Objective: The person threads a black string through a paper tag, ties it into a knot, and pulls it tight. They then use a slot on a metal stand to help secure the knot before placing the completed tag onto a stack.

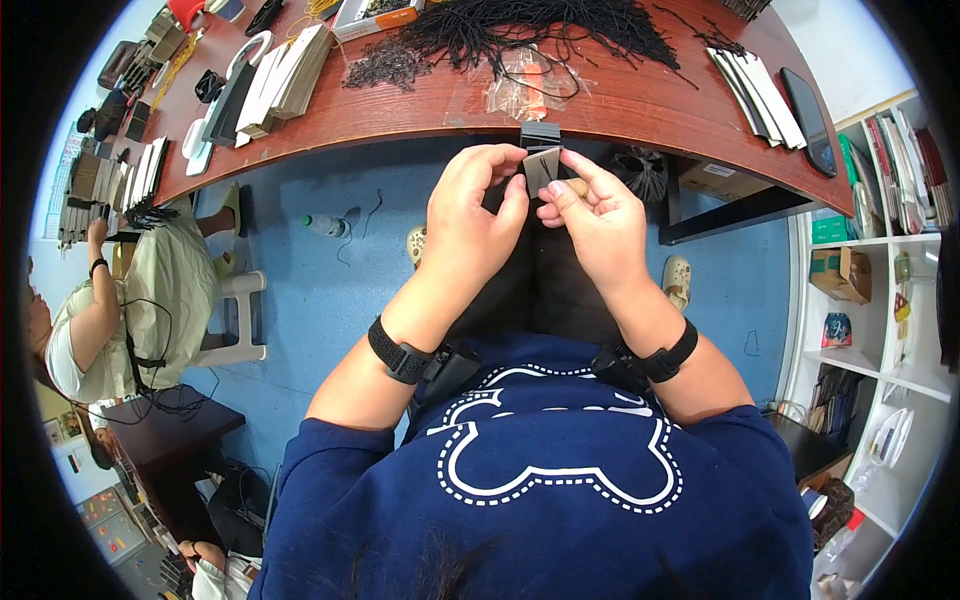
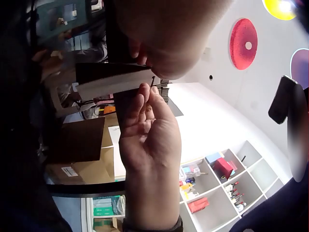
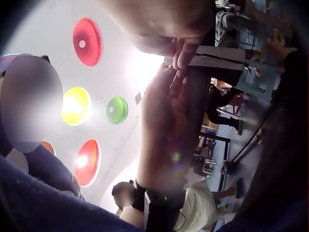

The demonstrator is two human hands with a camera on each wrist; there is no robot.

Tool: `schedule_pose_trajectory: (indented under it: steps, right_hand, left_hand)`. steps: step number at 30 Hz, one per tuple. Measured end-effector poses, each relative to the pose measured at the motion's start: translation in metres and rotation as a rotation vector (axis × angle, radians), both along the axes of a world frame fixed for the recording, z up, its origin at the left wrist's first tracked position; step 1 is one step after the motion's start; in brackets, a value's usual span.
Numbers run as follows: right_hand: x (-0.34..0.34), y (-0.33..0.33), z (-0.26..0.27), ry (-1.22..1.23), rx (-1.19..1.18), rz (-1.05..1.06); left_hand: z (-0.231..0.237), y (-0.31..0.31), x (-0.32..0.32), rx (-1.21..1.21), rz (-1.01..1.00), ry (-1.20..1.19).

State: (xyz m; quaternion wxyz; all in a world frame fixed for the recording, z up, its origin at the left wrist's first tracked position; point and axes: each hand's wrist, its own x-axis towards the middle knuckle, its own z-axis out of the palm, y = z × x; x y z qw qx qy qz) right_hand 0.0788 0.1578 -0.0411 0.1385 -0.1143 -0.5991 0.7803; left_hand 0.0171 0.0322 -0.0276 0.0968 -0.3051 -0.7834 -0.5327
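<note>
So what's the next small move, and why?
Probably a gentle pull on the black cord with the right hand: its fingertips seem to pinch the cord near one end of the card, while the left hand holds the card.

Blue floor (image 1: 325,285); white shelves (image 1: 920,380) right; white stool (image 1: 241,285) left; reddish-brown table (image 1: 400,115) ahead.

Head cam: above the person, forward and down, wide fisheye; takes in left hand (image 1: 472,210), right hand (image 1: 600,215), desk (image 1: 420,112).
Left wrist cam: very close, picture sideways, faces right hand.
Right wrist cam: very close, picture sideways, faces left hand.
All three share: hands, pale strip (image 1: 541,172).
Head/left wrist share: white shelving (image 1: 870,242).
Head/right wrist share: seated person (image 1: 172,275).
</note>
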Motion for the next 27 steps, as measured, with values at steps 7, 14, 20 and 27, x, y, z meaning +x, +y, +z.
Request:
schedule_pose_trajectory:
  steps: [7,14,20,27]
  right_hand:
    - [0.001,-0.002,0.0,0.008,-0.006,-0.006]
    - [0.0,-0.001,0.0,0.007,-0.001,-0.01]
    - [0.0,0.001,-0.001,0.025,-0.015,-0.031]
    - [0.004,0.007,-0.002,-0.127,0.066,0.091]
  left_hand:
    - [0.0,-0.001,-0.001,-0.013,0.022,0.033]
    - [0.003,0.003,-0.006,-0.065,0.031,-0.058]
    - [0.0,0.008,-0.011,-0.001,-0.038,-0.278]
    - [-0.004,0.011,-0.013,0.08,-0.057,-0.255]
